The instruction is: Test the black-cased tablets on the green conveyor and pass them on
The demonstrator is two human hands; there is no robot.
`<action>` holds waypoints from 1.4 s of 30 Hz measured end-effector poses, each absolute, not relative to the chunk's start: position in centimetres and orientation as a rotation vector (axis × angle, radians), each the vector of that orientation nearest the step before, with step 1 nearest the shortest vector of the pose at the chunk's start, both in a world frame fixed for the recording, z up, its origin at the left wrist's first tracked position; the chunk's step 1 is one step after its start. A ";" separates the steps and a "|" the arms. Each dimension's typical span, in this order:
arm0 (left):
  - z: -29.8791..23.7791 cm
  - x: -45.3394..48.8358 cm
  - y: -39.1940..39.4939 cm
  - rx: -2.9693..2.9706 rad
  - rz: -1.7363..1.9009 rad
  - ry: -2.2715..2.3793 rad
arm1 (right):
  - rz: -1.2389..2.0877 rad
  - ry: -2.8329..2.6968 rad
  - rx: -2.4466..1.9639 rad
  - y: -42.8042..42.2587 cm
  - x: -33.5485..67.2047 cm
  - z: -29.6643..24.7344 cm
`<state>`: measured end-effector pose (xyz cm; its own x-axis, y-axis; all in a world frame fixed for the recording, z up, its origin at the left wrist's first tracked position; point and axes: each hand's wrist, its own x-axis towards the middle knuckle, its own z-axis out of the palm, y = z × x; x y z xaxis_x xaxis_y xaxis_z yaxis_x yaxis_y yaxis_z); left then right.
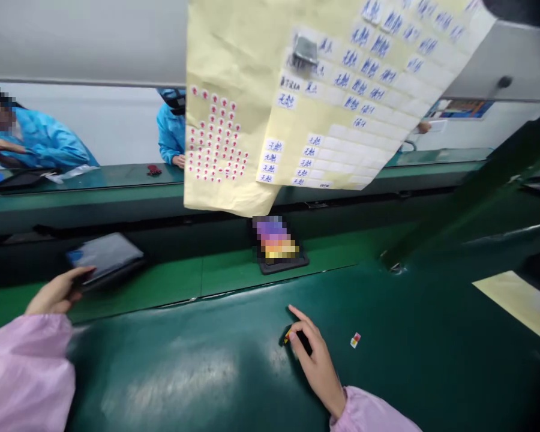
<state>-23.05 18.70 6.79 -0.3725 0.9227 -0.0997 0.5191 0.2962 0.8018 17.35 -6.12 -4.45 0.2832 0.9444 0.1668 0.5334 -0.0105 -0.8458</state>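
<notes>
My left hand (56, 292), in a pink sleeve, grips the near corner of a dark tablet (105, 257) that lies tilted on the green belt (216, 273). My right hand (312, 354) rests on the dark green bench (198, 360), fingers curled round a small dark object with a red and yellow bit (288, 336) at its tip; the index finger points forward. A small white and red sticker (355, 340) lies just to the right of that hand.
A second tablet (279, 246) with a lit screen sits further along the belt. Yellow paper sheets (297, 96) covered with labels hang overhead. Two people in blue coats (49, 144) work across the line. A pale sheet (519, 303) lies at right.
</notes>
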 end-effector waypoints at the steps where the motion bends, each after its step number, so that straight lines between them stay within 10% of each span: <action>1: 6.5 -23.4 17.1 1.102 0.957 1.950 | 0.593 -1.350 -1.634 -6.1 17.4 -4.5; 13: -2.4 -5.2 -13.2 1.369 0.977 1.524 | 0.632 -0.759 -1.309 -6.0 18.1 -5.4; 21: -4.7 -7.3 -14.8 2.384 0.510 1.519 | 0.655 -0.929 -1.372 -7.6 16.7 -5.4; 42: -5.0 -7.1 -14.5 2.305 0.524 1.479 | 0.702 -1.027 -1.341 -7.7 15.1 -6.1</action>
